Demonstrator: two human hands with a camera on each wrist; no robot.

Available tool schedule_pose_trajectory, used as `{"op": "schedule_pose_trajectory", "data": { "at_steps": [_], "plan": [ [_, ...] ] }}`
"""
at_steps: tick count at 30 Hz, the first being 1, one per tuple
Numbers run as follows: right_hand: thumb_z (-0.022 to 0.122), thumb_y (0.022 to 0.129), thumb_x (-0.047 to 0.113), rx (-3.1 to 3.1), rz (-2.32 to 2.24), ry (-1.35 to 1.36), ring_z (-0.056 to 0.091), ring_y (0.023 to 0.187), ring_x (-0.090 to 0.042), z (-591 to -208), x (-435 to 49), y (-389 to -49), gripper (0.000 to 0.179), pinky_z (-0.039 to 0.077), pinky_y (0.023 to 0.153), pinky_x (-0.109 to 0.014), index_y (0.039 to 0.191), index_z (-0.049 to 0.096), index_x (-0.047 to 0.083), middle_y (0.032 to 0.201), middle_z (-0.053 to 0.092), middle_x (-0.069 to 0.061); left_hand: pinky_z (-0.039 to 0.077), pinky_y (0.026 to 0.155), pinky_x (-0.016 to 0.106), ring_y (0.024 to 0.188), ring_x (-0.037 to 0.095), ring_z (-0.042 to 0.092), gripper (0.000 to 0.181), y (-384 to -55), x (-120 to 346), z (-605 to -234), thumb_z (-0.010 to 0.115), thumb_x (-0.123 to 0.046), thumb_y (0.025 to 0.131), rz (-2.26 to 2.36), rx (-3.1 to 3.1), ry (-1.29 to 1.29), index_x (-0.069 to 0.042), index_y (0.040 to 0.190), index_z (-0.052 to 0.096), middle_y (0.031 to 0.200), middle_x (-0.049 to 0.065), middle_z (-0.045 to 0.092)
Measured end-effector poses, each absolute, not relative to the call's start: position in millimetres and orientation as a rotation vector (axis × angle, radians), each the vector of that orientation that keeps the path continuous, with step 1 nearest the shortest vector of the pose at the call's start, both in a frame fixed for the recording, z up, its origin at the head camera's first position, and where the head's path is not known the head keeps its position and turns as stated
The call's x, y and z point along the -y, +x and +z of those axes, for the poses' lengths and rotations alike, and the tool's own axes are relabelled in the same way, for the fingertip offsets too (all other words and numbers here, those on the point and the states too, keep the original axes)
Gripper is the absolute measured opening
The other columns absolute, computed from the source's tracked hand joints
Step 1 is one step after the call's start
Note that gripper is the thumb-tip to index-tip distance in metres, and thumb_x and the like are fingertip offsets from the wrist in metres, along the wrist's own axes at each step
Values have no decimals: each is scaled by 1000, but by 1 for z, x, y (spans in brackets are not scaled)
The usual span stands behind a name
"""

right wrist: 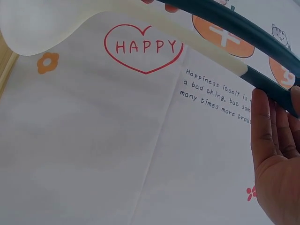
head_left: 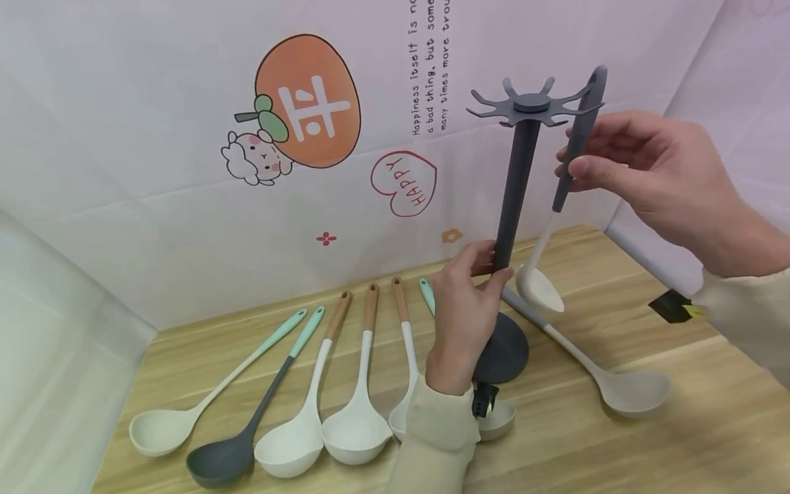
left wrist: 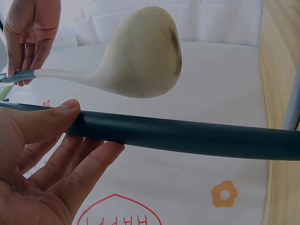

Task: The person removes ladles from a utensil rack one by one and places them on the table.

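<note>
A dark grey utensil stand (head_left: 517, 189) has a round base and a ring of hooked arms at its top. My left hand (head_left: 464, 312) grips its pole low down, thumb and fingers around it, as the left wrist view also shows. By its grey handle, my right hand (head_left: 663, 175) pinches a ladle (head_left: 542, 288) with a pale bowl. The ladle hangs bowl-down beside the pole, above the table. The looped end of its handle overlaps one of the stand's hooked arms (head_left: 580, 106). In the left wrist view, the underside of the bowl (left wrist: 140, 56) shows a dark mark.
On the wooden table (head_left: 710, 329), several ladles lie in a row at left, including a dark-bowled one (head_left: 219, 461) and a white one (head_left: 354, 432). Another grey-handled ladle (head_left: 636, 392) lies right of the stand's base. A printed white cloth (head_left: 185, 240) rises behind the table.
</note>
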State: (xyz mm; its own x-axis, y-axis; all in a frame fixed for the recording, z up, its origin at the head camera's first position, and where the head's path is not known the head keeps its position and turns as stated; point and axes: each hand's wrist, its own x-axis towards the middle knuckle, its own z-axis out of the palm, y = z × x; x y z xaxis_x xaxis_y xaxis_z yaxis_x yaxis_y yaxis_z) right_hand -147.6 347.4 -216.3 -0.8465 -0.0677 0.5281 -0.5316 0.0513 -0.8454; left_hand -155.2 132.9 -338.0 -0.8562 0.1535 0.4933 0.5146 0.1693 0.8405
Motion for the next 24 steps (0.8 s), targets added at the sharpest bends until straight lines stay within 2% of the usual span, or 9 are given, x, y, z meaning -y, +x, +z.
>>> {"op": "schedule_pose_trajectory", "data": {
  "at_steps": [13,17,20,24],
  "plan": [
    [71,91,-15,2000,1826,483,80,85,-19,-214,-364,-138,36,62,86,-19,126,64,-13,102,81,-13,62,78,15,95,19,79,35,-154,-132,-339,81,-3,91,-1743,2152,-637,-6,125,73,107,11,80],
    [71,90,-16,2014,1823,454,80,85,-19,-218,-374,-139,35,63,83,-21,125,64,-14,101,82,-12,62,78,15,95,19,79,35,-154,-132,-339,81,-4,91,-1731,2147,-642,-6,125,73,107,11,80],
    [74,91,-11,2170,1647,333,80,82,-10,-223,-382,-141,32,62,79,-15,122,68,-6,97,83,-2,61,78,14,94,19,79,35,-154,-132,-339,81,-4,91,-1719,2144,-645,-6,125,73,107,11,80],
    [80,92,3,2411,1326,141,75,80,5,-236,-392,-145,27,56,73,-5,115,73,15,91,79,19,60,78,12,95,18,79,35,-154,-132,-339,81,-4,91,-1731,2152,-638,-6,124,73,107,11,80]
  ]
}}
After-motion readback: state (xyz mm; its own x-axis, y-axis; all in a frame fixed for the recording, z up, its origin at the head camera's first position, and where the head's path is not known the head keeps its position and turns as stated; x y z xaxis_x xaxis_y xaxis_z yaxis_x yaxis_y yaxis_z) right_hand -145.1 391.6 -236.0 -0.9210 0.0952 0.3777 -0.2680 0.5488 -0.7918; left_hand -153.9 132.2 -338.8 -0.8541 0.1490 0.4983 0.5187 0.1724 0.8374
